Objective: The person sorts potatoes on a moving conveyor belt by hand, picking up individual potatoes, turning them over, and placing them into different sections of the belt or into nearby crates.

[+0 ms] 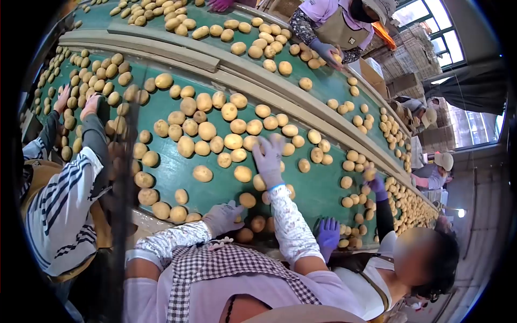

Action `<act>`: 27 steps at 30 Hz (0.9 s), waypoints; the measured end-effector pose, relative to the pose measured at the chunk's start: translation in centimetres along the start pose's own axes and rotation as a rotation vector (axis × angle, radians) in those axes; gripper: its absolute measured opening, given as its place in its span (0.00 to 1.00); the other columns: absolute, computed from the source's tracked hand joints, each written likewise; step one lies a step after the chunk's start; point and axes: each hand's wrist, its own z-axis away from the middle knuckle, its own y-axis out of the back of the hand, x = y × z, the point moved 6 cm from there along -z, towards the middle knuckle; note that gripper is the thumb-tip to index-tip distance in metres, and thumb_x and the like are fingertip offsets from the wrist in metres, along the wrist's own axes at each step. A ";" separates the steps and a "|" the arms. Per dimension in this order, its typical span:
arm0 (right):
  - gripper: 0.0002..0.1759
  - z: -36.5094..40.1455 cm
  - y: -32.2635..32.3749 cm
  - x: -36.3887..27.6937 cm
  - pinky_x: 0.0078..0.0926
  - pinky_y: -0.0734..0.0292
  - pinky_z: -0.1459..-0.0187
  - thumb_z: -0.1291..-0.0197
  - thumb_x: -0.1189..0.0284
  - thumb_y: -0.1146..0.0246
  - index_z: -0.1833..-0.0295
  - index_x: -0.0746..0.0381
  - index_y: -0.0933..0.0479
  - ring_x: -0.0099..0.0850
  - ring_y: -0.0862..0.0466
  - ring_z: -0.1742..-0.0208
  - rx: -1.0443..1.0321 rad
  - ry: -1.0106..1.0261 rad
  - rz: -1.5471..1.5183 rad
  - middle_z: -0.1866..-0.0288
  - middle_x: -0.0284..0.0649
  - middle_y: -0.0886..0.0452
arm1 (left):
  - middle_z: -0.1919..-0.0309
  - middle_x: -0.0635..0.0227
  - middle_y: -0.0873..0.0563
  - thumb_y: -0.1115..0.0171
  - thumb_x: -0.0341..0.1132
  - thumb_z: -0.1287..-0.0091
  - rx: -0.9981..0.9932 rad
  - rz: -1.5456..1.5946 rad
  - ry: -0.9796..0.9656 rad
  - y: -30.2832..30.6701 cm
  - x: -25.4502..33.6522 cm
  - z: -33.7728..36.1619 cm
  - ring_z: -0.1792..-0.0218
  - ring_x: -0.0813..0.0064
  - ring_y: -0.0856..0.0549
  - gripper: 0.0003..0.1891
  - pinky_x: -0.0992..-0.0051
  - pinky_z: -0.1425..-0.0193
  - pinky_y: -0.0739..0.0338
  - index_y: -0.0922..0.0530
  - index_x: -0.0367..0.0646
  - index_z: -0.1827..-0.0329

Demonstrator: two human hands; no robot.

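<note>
My left hand, in a grey glove, is low over the near edge of the green conveyor belt. Its fingers stretch to the right, close to a potato. Farther out, my right hand, gloved the same way, reaches over the middle of the belt with fingers apart. Its fingertips are right at a row of potatoes, and the palm side is hidden. One more potato lies between my two hands. Floral sleeves cover both my forearms.
A co-worker's bare hands are among potatoes at left. On the right, another person's purple-gloved hand is at a potato, the other by the edge. A raised divider separates a second belt, where another person stands. A dark vertical post crosses the left.
</note>
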 end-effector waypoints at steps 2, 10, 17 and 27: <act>0.19 2.7 1.5 -2.7 0.48 0.28 0.27 0.31 0.69 0.31 0.36 0.57 0.16 0.50 0.22 0.28 -0.077 0.104 -0.342 0.29 0.49 0.20 | 0.49 0.49 0.17 0.32 0.61 0.32 0.093 -0.090 -0.101 -0.7 0.1 -0.3 0.50 0.48 0.12 0.33 0.55 0.45 0.16 0.23 0.45 0.34; 0.15 12.2 14.1 24.3 0.31 0.20 0.47 0.23 0.66 0.39 0.47 0.68 0.15 0.30 0.17 0.52 0.640 -0.624 -0.624 0.52 0.38 0.13 | 0.50 0.50 0.15 0.33 0.63 0.33 0.139 0.172 0.053 1.1 -0.9 -2.1 0.53 0.50 0.12 0.33 0.55 0.47 0.17 0.23 0.44 0.40; 0.26 11.0 7.6 7.6 0.36 0.31 0.23 0.20 0.71 0.47 0.23 0.71 0.28 0.38 0.26 0.24 0.283 -0.622 -0.949 0.21 0.47 0.26 | 0.52 0.54 0.15 0.32 0.63 0.33 0.269 0.143 0.028 0.5 1.7 -2.1 0.53 0.50 0.11 0.32 0.56 0.50 0.16 0.23 0.44 0.42; 0.24 -2.5 -16.8 -18.6 0.44 0.35 0.20 0.22 0.68 0.42 0.27 0.68 0.26 0.51 0.28 0.24 0.024 -0.040 -0.838 0.24 0.54 0.26 | 0.43 0.49 0.13 0.24 0.54 0.33 0.576 0.327 0.428 17.8 -17.1 11.4 0.39 0.53 0.13 0.34 0.58 0.35 0.21 0.22 0.35 0.36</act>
